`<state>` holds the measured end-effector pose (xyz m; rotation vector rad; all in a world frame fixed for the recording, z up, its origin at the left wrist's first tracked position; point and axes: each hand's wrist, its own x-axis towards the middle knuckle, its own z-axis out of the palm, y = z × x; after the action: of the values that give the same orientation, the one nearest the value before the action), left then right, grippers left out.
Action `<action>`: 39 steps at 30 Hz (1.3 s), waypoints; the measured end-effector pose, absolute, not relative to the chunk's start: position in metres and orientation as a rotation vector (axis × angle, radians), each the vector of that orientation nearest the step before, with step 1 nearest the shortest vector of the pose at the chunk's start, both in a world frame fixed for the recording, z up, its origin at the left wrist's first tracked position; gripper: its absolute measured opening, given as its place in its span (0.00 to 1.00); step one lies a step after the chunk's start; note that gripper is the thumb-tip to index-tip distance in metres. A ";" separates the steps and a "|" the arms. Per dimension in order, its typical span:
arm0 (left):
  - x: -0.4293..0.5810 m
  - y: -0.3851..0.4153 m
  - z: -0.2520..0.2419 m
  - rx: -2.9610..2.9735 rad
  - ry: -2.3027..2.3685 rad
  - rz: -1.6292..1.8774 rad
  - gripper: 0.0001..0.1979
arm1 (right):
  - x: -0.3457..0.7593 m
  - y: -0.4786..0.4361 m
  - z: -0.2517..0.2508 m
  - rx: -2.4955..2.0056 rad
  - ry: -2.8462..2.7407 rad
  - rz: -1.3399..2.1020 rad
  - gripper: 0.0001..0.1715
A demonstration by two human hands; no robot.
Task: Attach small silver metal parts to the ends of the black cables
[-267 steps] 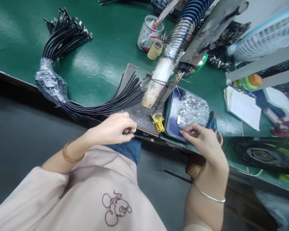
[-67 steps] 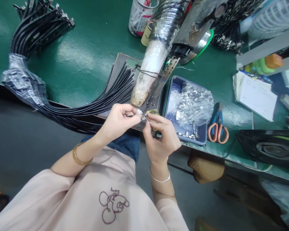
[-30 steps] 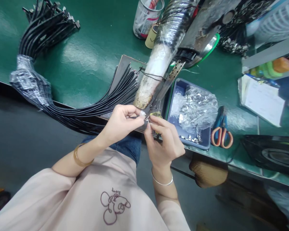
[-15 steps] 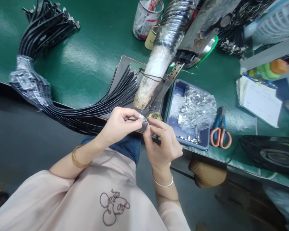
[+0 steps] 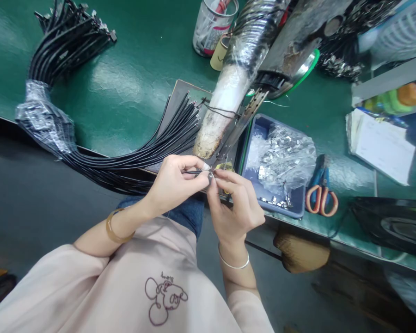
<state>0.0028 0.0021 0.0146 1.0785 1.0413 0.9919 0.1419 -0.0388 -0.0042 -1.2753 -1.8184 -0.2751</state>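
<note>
My left hand (image 5: 178, 182) pinches the end of one black cable (image 5: 193, 172) between thumb and forefinger. Fingertip to fingertip with it, my right hand (image 5: 234, 199) is closed in a pinch at the cable's tip, on a tiny piece too small to make out. Behind my left hand a bundle of black cables (image 5: 125, 159) fans out over a grey board (image 5: 180, 92). Clear wrap (image 5: 45, 115) binds the bundle at the left. Above my fingers a soldering iron's metal shaft (image 5: 242, 120) points down beside a white wrapped tube (image 5: 215, 113).
A blue tray (image 5: 300, 210) with a bag of small metal connectors (image 5: 287, 157) stands right of my hands. Orange-handled pliers (image 5: 321, 199) lie beside it. Farther off are a clear cup (image 5: 211, 30), a paper pad (image 5: 383, 148) and a black device (image 5: 395, 226).
Both hands stay together at the cable tip, with only slight finger movement. The whole view has shifted a little, so the bench items sit slightly farther right.
</note>
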 end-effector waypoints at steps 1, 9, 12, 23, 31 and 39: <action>0.003 0.002 0.015 1.080 1.042 0.993 0.03 | 0.142 -0.039 -0.004 -1.278 -1.817 -0.272 0.11; 0.002 0.001 0.017 1.114 1.024 1.015 0.03 | 0.141 -0.040 -0.002 -1.282 -1.808 -0.289 0.11; 0.001 0.001 0.017 1.116 1.025 1.011 0.03 | 0.140 -0.041 -0.001 -1.288 -1.807 -0.283 0.11; -0.001 0.002 0.009 1.108 0.988 0.949 0.04 | 0.146 -0.043 -0.006 -1.248 -1.834 -0.196 0.10; -0.010 -0.008 0.005 1.407 1.007 0.949 0.06 | 0.148 -0.043 0.002 -1.309 -1.679 0.271 0.08; -0.019 -0.010 0.007 1.246 0.823 0.822 0.10 | 0.150 -0.047 -0.001 -1.160 -1.808 0.152 0.12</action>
<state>-0.0188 -0.0096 0.0073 1.2462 0.8234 0.8216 0.1501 -0.0465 -0.0006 -1.1604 -1.8085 0.1518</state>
